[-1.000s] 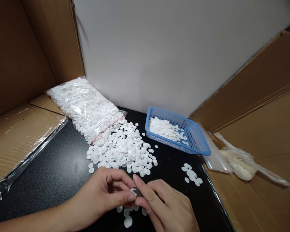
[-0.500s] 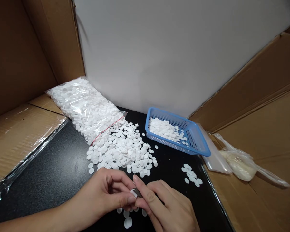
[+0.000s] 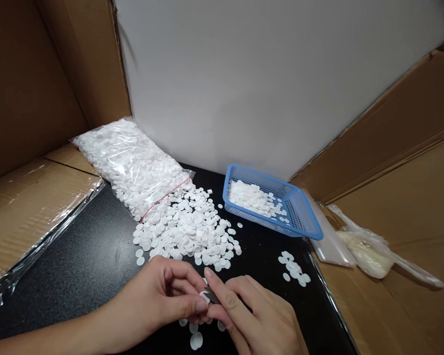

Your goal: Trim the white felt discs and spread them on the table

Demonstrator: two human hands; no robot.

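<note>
Between thumb and fingers, my left hand pinches a small white disc at the lower middle. My right hand grips a small dark grey blade-like piece, its tip against the disc; most of that piece is hidden by the fingers. Below the hands, several loose white discs lie on the black tabletop. Just beyond them spreads a large pile of white discs, spilling from the mouth of a clear zip bag with a red seal line.
A blue plastic basket holding white discs stands at the back right. Nearer me is a small group of discs. Flat clear plastic bags and a knotted bag lie on cardboard at the right. Cardboard borders the left.
The dark piece and the disc have shifted very slightly between my fingers. Both hands otherwise stay in place, and the pile, bag and basket are unchanged.
</note>
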